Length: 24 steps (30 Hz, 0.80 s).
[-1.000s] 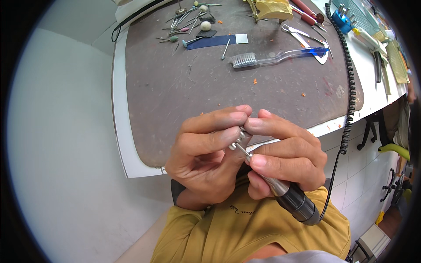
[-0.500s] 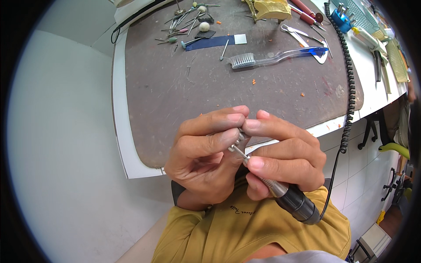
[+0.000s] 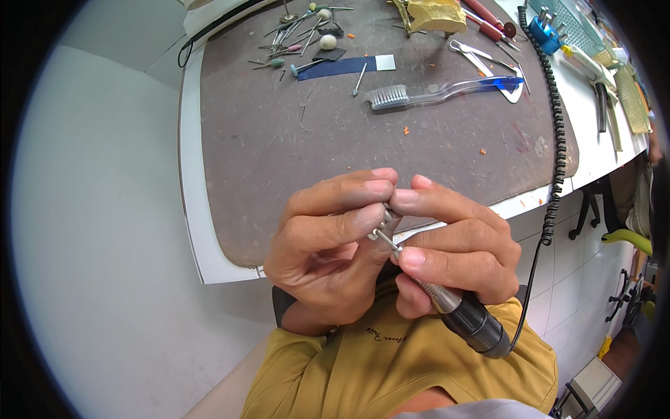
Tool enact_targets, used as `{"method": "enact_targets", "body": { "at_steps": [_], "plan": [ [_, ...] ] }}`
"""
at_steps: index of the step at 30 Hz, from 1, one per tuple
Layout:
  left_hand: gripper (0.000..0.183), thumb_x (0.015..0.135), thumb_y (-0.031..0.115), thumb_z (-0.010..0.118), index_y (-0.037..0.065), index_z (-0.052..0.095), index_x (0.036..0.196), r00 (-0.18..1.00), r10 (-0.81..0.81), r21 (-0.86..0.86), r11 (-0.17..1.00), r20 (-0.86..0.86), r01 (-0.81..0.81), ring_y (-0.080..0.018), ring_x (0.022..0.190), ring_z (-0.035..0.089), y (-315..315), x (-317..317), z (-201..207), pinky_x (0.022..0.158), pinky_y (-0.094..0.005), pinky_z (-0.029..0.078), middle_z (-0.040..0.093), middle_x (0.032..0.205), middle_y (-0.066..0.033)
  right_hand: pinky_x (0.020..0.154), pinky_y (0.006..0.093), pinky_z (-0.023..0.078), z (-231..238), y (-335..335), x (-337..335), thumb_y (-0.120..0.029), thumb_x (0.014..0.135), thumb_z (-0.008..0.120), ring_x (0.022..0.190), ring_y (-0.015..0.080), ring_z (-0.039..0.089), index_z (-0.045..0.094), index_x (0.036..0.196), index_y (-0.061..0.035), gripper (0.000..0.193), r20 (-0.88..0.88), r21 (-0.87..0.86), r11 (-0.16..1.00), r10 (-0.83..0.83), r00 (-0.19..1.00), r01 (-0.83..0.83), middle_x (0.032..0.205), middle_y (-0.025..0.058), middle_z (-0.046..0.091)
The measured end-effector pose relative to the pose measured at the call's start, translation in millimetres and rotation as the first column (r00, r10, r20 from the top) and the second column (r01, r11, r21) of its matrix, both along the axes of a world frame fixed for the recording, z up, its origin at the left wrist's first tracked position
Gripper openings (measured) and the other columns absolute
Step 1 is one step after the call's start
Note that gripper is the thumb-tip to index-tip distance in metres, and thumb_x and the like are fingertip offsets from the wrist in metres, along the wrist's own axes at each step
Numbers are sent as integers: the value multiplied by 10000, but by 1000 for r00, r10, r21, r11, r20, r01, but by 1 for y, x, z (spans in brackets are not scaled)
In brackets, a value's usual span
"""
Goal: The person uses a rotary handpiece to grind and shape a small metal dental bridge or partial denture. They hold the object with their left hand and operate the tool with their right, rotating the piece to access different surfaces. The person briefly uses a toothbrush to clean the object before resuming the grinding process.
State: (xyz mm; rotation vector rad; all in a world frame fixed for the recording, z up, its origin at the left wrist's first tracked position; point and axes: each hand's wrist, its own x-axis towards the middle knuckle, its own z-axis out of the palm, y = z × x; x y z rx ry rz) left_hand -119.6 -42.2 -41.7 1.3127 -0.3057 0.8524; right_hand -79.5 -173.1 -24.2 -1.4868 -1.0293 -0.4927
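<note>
My right hand (image 3: 464, 248) grips a rotary handpiece (image 3: 476, 325) with a black rear end and a silver front, its cord trailing from the back. A thin metal bit (image 3: 388, 241) sticks out of its tip toward my left hand. Pinched in the fingertips of my left hand (image 3: 317, 248) is a small shiny metal piece (image 3: 388, 214), mostly hidden by the fingers. The bit's end is at or very close to this piece; whether they touch I cannot tell. Fingertips of both hands meet above it, near the front edge of the bench.
On the brown mat (image 3: 279, 160) lie a clear toothbrush (image 3: 440, 93), a blue strip (image 3: 335, 68), several mounted bits (image 3: 300, 35) and orange crumbs. A yellow model (image 3: 436, 15) and a white caliper (image 3: 513, 91) sit farther back. A black coiled cord (image 3: 556, 133) hangs over the right edge.
Both hands keep nearly the same pose around the metal piece and handpiece. The whole view has shifted very slightly; nothing was picked up or let go.
</note>
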Motion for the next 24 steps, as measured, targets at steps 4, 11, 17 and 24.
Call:
{"method": "enact_targets", "body": {
  "at_steps": [4, 11, 17, 24],
  "plan": [
    [249, 787, -130, 662, -18, 616, 1005, 1000, -7, 1, 1000, 6, 7, -338, 1065, 647, 1, 1, -2, 921, -395, 554, 616, 1098, -211, 934, 502, 530, 2, -1, -1, -248, 852, 757, 1008, 359, 681, 647, 1006, -73, 258, -10, -6, 1000, 3, 1000, -3, 783, 74, 667],
    [243, 788, -117, 677, -19, 616, 1002, 1000, 6, -7, 1000, -2, -6, -335, 1059, 649, 0, 1, 0, 923, -399, 554, 617, 1090, -205, 930, 505, 532, 1, 0, -1, -257, 850, 759, 1012, 362, 679, 650, 994, -72, 259, -12, 0, 1000, 4, 1000, -4, 782, 78, 671],
    [225, 792, -99, 686, -24, 621, 994, 1000, 20, 10, 1000, -5, -20, -331, 1057, 650, 0, 1, -1, 920, -394, 556, 619, 1090, -199, 926, 508, 533, 1, -1, 0, -260, 853, 756, 1013, 366, 678, 651, 1004, -72, 262, -7, -8, 1000, 20, 1000, -20, 782, 84, 673],
    [233, 797, -130, 661, -34, 621, 1006, 1000, 6, 7, 1000, 6, -6, -324, 1055, 652, 0, 2, -1, 909, -381, 562, 616, 1104, -205, 938, 518, 524, 0, -2, 1, -256, 860, 748, 1035, 375, 668, 648, 1016, -76, 258, -11, -2, 999, 33, 999, -33, 790, 86, 676]
  ]
}}
